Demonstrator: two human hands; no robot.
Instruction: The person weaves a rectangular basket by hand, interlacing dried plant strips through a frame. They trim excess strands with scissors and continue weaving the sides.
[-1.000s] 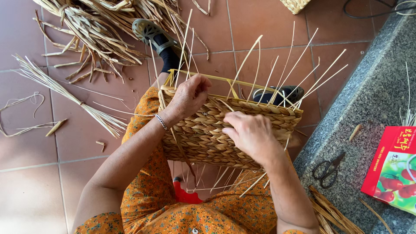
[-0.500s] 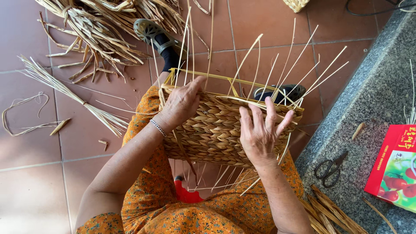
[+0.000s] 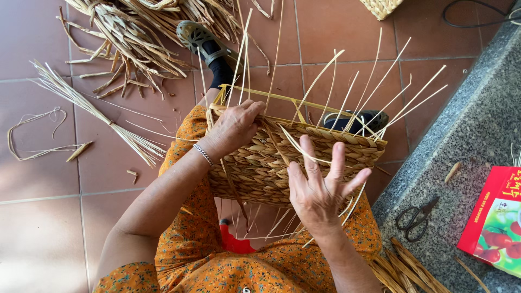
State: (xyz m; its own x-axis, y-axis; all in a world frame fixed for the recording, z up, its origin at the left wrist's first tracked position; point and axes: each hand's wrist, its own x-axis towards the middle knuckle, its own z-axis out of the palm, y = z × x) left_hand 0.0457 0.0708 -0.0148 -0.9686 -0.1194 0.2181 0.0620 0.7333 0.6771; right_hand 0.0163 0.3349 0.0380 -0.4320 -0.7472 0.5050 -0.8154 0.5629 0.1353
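Observation:
A half-woven straw basket (image 3: 260,163) rests on my lap, built round a yellow frame, with thin pale reeds sticking up and down out of its weave. My left hand (image 3: 234,127) grips the basket's top left edge by the frame. My right hand (image 3: 320,190) lies flat against the woven side, fingers spread, a pale reed running under them. I wear an orange patterned dress and a thin bracelet on my left wrist.
A heap of dried straw (image 3: 130,32) lies on the red tiled floor at the upper left, with a loose bundle of reeds (image 3: 92,108) nearby. To the right, a grey stone ledge (image 3: 477,125) carries black scissors (image 3: 415,217) and a red box (image 3: 496,222).
My right hand has opened from a curled hold on the weave to a flat, spread palm on the basket's side. My left hand stays at the top left edge.

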